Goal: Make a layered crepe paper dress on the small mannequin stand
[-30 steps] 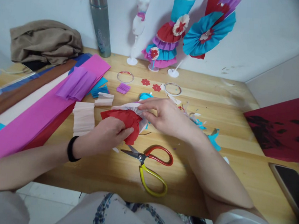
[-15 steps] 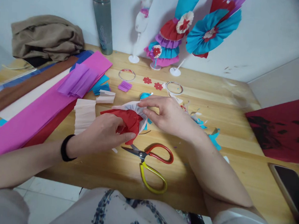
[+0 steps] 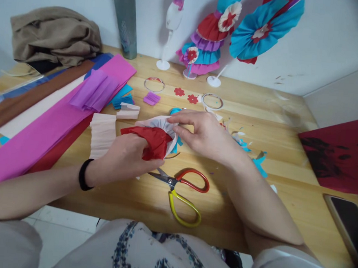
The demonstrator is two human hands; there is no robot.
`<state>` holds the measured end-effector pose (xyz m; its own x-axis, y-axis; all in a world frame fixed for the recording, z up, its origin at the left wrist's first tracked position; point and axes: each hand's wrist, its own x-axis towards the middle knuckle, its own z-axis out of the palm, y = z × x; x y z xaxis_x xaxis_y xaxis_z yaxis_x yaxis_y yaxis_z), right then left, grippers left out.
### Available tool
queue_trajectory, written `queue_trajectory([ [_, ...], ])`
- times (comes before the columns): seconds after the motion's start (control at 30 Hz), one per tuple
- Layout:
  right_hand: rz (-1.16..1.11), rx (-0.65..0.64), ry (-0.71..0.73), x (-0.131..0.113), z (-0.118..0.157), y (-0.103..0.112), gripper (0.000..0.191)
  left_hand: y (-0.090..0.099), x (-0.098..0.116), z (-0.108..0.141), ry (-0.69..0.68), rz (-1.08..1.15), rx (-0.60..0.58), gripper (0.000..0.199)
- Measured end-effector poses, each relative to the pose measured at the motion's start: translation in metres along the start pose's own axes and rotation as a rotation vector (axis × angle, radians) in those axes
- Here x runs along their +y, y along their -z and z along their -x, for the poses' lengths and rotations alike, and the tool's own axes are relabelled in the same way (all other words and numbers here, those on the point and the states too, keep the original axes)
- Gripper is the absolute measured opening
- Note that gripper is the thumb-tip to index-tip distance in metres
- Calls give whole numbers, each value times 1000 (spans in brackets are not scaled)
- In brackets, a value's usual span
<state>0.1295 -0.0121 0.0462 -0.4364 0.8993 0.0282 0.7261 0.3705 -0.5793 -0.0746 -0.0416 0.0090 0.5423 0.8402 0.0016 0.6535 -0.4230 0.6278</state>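
My left hand is wrapped round a piece of red crepe paper, its fingers partly hidden inside the folds. Against the red piece lies a white pleated crepe paper round, fanned out in gathers. The thumb and index finger of my right hand pinch the round's right edge. Just below both hands, scissors with one red and one yellow handle lie partly open on the table. A bit of blue paper shows behind the white round.
Crepe paper strips and pleated pieces lie at left. Red paper flowers and thin rings sit farther back. Doll figures in paper dresses and a bottle stand by the wall. Paper scraps and a phone are at right.
The left hand has shifted slightly right, turning the red paper so its lower corner no longer hangs by the scissors. The right hand keeps its pinch. The view has tilted a little.
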Motion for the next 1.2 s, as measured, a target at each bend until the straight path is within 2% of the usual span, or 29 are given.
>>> queue_trajectory([
  [0.13,2,-11,11,-2,1,-1,27,-5,-3,0,77,-105,22,27],
  [0.17,2,-17,23,-3,1,-1,27,-5,-4,0,84,-96,16,26],
  [0.27,2,-25,80,-4,2,-2,28,-2,-6,0,49,10,-26,8],
  [0.4,10,-8,130,-1,2,-4,29,1,-4,2,10,-34,20,10],
  [0.67,21,14,258,5,-1,-12,27,-10,-2,9,-321,-374,399,26],
  [0.73,24,15,263,5,-2,-13,27,-10,-2,11,-370,-407,426,28],
  [0.93,3,18,251,5,0,-13,25,-8,4,19,-401,-386,457,27],
  [1.0,-43,21,268,4,1,-11,22,-5,4,22,-449,-358,437,27],
  [1.13,-148,7,279,2,4,-6,18,-2,-9,33,-663,-325,378,28],
  [1.2,-135,14,255,1,3,-5,23,-3,-19,38,-807,-388,433,30],
])
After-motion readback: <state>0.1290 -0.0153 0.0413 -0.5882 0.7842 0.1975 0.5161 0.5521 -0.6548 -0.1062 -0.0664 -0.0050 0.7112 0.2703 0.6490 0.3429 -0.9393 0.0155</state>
